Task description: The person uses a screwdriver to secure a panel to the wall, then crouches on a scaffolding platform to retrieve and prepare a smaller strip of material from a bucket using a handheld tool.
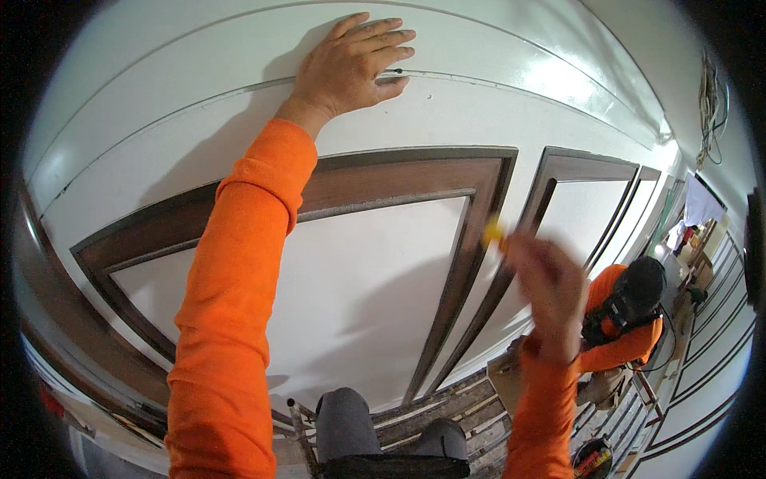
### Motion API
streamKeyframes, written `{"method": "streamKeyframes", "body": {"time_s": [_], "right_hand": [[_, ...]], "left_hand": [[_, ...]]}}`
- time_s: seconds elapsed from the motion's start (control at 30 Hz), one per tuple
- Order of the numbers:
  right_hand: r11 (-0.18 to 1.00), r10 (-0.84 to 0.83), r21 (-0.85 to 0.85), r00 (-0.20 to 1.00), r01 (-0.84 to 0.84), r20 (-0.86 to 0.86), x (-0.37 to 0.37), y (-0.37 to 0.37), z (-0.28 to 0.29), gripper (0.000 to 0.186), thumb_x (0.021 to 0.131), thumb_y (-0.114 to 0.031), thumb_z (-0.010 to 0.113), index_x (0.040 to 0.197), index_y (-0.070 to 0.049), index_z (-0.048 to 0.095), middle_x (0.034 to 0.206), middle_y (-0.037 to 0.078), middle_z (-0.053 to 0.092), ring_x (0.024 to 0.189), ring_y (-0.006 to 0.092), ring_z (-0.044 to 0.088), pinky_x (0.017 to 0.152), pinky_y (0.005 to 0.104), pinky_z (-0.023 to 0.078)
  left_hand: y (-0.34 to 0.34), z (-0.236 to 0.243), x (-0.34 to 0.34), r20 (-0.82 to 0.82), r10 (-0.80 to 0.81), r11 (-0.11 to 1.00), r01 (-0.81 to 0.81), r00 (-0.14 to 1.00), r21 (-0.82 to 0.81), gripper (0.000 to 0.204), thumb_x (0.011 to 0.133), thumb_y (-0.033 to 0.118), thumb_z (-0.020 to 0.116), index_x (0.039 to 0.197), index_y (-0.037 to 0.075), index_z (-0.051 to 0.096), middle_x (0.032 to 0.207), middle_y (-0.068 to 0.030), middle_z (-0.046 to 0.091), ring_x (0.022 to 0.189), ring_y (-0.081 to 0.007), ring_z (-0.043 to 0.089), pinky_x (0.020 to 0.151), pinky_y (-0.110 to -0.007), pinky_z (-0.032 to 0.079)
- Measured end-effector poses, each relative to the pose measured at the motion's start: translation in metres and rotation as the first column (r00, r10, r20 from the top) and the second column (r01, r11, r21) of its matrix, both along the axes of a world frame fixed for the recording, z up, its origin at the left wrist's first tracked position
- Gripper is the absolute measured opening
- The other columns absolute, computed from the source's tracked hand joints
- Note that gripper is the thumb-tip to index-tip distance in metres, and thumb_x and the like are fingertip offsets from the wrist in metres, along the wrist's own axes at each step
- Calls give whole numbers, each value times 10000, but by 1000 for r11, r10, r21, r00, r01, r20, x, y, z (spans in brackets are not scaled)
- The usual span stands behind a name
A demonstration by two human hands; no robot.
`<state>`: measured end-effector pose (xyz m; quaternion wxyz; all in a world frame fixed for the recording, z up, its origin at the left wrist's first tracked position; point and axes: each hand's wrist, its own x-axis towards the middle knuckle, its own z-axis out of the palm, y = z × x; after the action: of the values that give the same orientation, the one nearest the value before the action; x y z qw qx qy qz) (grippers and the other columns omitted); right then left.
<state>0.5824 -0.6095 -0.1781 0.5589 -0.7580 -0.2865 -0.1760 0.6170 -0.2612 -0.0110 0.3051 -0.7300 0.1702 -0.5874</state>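
From my end I see the left hand (pixel 351 68) spread against the white wall (pixel 479 116), a small dark piece (pixel 396 71) beside its thumb. The right hand (pixel 552 283), below and rightward, is blurred, pinching a yellow thing (pixel 494 231) at its fingertips; I can't make out its kind. A brown frame (pixel 383 178) runs below the left hand; a co-worker (pixel 630 343) is right of the right hand.
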Motion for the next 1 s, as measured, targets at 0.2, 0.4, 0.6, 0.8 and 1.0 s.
{"method": "streamKeyframes", "body": {"time_s": [0.2, 0.4, 0.6, 0.8, 1.0], "right_hand": [[980, 186, 175, 756, -96, -628, -23, -55, -311, 245, 953, -231, 723, 990, 2, 787, 710, -13, 658, 535, 37, 497, 461, 227, 349], [969, 134, 213, 461, 124, -877, -110, -110, -538, 278, 933, -189, 747, 1050, 63, 765, 867, 96, 751, 733, 134, 661, 661, 279, 520], [990, 121, 142, 519, 1, -846, -124, -106, -560, 255, 934, -179, 761, 1064, 40, 773, 909, 103, 771, 769, 152, 712, 686, 299, 553], [998, 57, 44, 609, -37, -791, -77, -109, -581, 315, 919, -228, 783, 1080, 41, 758, 940, 134, 771, 775, 164, 723, 707, 347, 579], [1000, -2, 5, 617, 9, -787, -35, -107, -526, 326, 911, -255, 784, 1062, 33, 763, 927, 132, 770, 770, 169, 723, 708, 349, 577]], "left_hand": [[-11, 6, 12, 41, -54, 998, 53, 998, 37, 310, 934, 370, 725, 1206, 220, 723, 1419, 58, 631, 1381, -124, 512, 1225, -404, 334], [-11, 3, 2, 15, -18, 999, 17, 1000, 33, 304, 939, 354, 721, 1214, 224, 721, 1426, 56, 627, 1386, -129, 510, 1220, -412, 337], [1, 3, -18, -74, 41, 999, -39, 996, 23, 376, 920, 394, 735, 1253, 223, 709, 1495, 33, 563, 1412, -165, 478, 1215, -417, 348], [-9, 72, -42, 242, 157, 988, -151, 958, -43, 834, 780, 595, 807, 1507, 352, 479, 1640, -41, 344, 1507, -308, 324, 1204, -520, 346], [24, 112, -70, 239, 347, 930, -299, 907, -214, 1134, 654, 756, 800, 1598, 326, 342, 1683, -113, 242, 1556, -346, 204, 1254, -558, 199]]}}
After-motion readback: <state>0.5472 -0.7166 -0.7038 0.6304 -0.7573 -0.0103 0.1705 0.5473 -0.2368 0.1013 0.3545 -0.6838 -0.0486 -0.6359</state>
